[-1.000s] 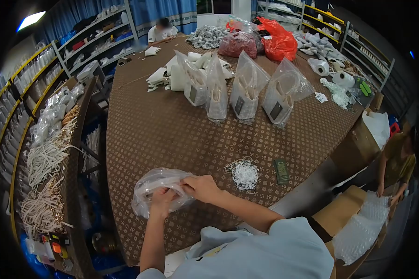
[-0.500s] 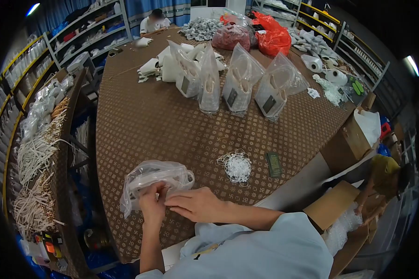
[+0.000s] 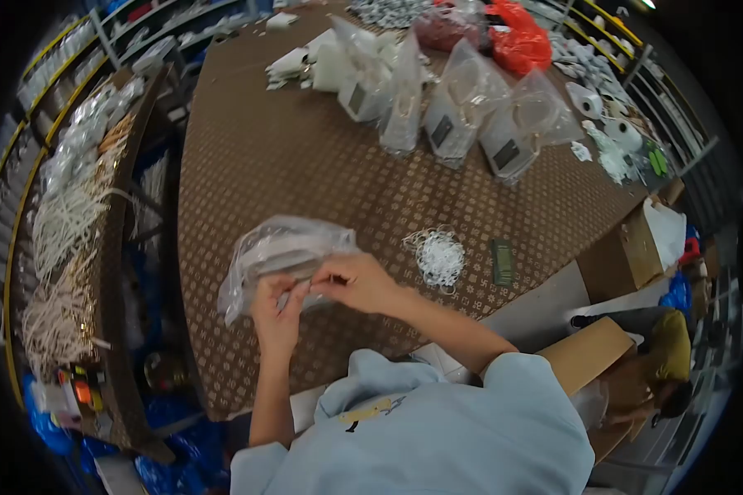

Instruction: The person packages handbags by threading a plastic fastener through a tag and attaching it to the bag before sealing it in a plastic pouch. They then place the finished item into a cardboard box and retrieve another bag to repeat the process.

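A clear plastic bag (image 3: 260, 247) with a pale item inside lies on the patterned brown table. At its near edge, my left hand (image 3: 276, 312) is closed in a pinch, thumb and finger close together. My right hand (image 3: 357, 282) comes in from the right and is also pinched, its fingertips almost meeting those of the left. Whatever small thing sits between the fingertips is too small to make out. To the right of the hands lie a tangle of white strings (image 3: 439, 259) and a dark green rectangular pack (image 3: 502, 262).
Several pale handbags in clear plastic (image 3: 462, 107) stand across the table. Behind them are white padding pieces (image 3: 330, 66) and a red plastic bag (image 3: 522, 45). White rolls (image 3: 584, 99) lie at right. Cords (image 3: 62, 223) cover a left shelf; a person (image 3: 669, 351) is at right.
The view has tilted down, so table things sit higher in the picture. My hands have drawn back from over the bag to its near edge, fingertips now together.
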Motion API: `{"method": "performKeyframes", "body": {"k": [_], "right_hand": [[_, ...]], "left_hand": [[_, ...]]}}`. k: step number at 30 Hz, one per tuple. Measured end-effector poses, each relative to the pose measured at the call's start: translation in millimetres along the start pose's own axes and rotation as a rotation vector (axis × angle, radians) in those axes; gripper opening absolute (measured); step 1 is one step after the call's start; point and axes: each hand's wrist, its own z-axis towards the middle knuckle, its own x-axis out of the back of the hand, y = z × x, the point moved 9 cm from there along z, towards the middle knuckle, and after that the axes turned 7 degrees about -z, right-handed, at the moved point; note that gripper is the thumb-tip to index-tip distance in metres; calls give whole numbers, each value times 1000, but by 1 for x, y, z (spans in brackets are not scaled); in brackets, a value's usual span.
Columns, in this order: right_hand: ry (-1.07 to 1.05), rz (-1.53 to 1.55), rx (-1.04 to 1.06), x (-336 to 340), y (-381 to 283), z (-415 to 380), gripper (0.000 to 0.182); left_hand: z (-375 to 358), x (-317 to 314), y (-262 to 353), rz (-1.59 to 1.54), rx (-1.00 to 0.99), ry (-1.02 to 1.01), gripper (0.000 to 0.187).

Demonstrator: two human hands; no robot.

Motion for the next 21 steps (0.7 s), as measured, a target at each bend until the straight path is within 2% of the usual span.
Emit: {"method": "performKeyframes", "body": {"k": [2, 3, 4, 5, 6, 7, 8, 10, 14, 16, 20, 21], "right_hand": [[-10, 199, -142, -1, 14, 0, 10], [-26, 317, -250, 0, 23, 1, 9], [-16, 363, -225, 3, 26, 4, 7], [1, 404, -202, 7, 28, 5, 7], [-43, 525, -279, 5, 30, 4, 6], [-66, 532, -275, 5, 29, 5, 6], [-88, 574, -327, 3, 33, 4, 6], [-124, 609, -377, 2, 38, 4, 6], [-157, 695, -387, 1, 36, -1, 7], [-179, 715, -391, -2, 32, -2, 8], [-224, 683, -369, -2, 29, -9, 8], [-226, 691, -377, -3, 30, -10, 8]], "left_hand": [[-11, 7, 12, 104, 18, 80, 16], [-17, 4, 39, 180, -172, 78, 15], [-28, -2, 64, 257, -369, 62, 14], [-35, -14, 55, 236, -234, -48, 15], [-43, -28, 46, 203, -108, -157, 16], [-51, -41, 14, 206, 71, -240, 23], [-57, -46, -4, 212, 75, -221, 23], [-64, -48, -44, 159, 320, -105, 27], [-31, -50, -42, 256, 236, 59, 33], [-8, -60, -55, 385, 240, 22, 38], [1, -62, -67, 395, 296, -4, 41], [-3, -68, -74, 299, 366, -32, 36]]}}
